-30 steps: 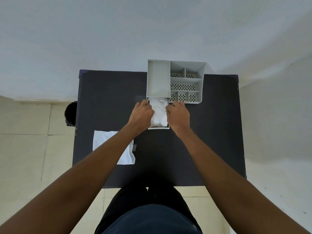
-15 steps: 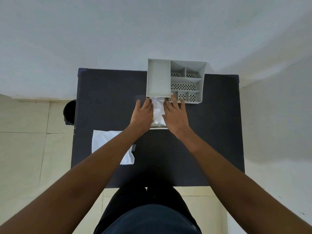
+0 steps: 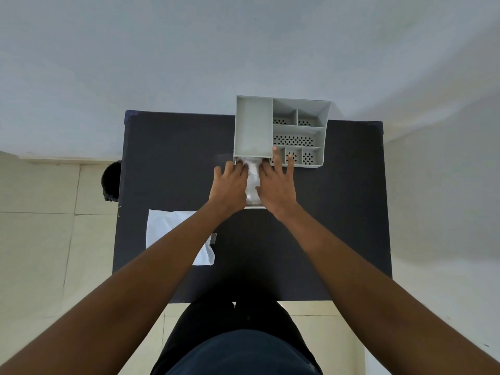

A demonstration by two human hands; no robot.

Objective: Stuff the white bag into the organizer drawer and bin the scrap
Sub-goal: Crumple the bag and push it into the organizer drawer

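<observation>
White bag (image 3: pixel 252 177) is sitting in the pulled-out drawer (image 3: pixel 255 206) of the grey organizer (image 3: pixel 281 131), and both hands are flat on top of it, left hand (image 3: pixel 229 185) on one side, right hand (image 3: pixel 276 185) on the other, fingers (image 3: pixel 290 163) spread out and pressing rather than pinching anything. Tips of the right one reach up over the organizer's small front compartments. My take: keep squashing the bag down evenly and tuck the puffy bits near the organizer's front edge below the drawer rim, otherwise it'll snag when the drawer slides in. Scrap, which I guess is the white sheet (image 3: pixel 173 231) on the black table (image 3: pixel 176 147), lies well apart to the left, with a dark bin (image 3: pixel 111 181) on the floor just past the table edge.
</observation>
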